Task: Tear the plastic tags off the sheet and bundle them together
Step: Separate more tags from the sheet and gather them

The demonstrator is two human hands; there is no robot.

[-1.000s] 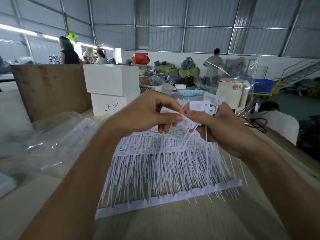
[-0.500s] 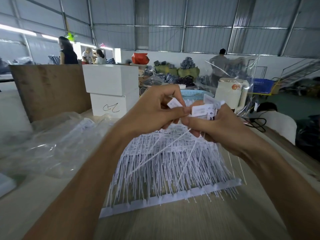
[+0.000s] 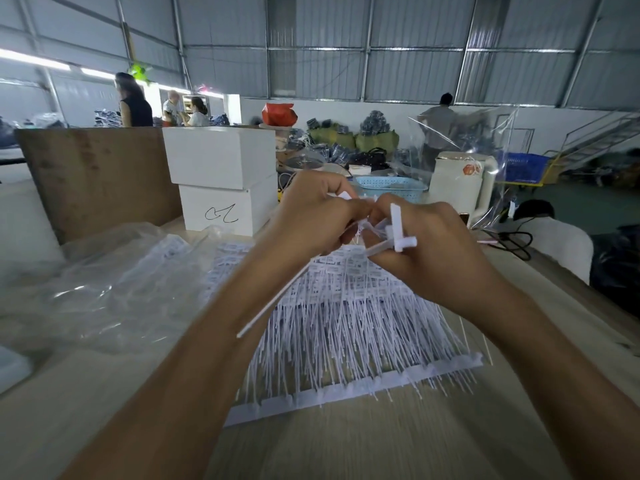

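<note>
Both forearms angled in, hands meeting above the sheet. My left hand (image 3: 311, 216) has fingers curled, pinching loose tags (image 3: 349, 196) at the fingertips. My right hand (image 3: 433, 251) grips a small bundle of tags (image 3: 398, 233), heads sticking up past the knuckles, tails slanting down-left between my arms. The tag sheet (image 3: 346, 327) lies flat on the wooden table (image 3: 346, 445) under both hands. Clear plastic bags (image 3: 104, 282) lie to its left, with stacked white boxes (image 3: 221, 181) behind. Warehouse room, corrugated metal walls, people at the far end.
</note>
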